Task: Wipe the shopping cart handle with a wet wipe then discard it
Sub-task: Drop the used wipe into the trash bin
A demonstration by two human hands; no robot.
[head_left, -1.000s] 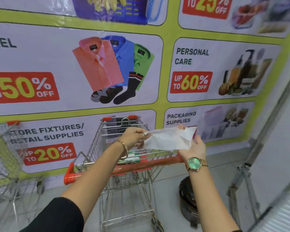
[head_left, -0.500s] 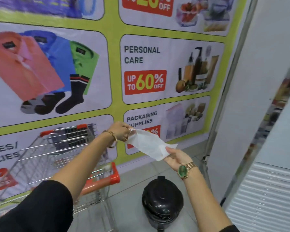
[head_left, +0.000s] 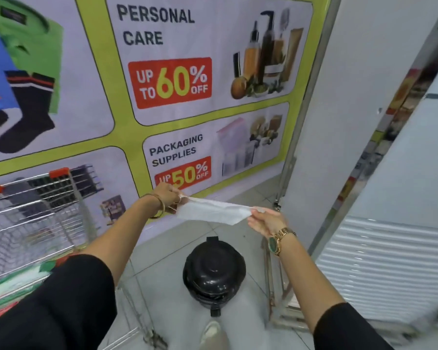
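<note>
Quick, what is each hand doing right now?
Left hand: closed, pinching one end of the white wet wipe.
Right hand: closed, pinching the other end.

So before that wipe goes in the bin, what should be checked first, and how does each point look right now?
1. Wet wipe held securely: ok, left hand and right hand each pinch one end.
2. Wipe over the black bin: ok, it is stretched roughly above it.
3. Bin lid open: not ok, the domed lid looks closed.
4. Pedal reachable: cannot tell, a shoe is near the bin's base.
5. Shopping cart out of the way: ok, it stands to the left.
6. Handle wiped clean: cannot tell.
</note>
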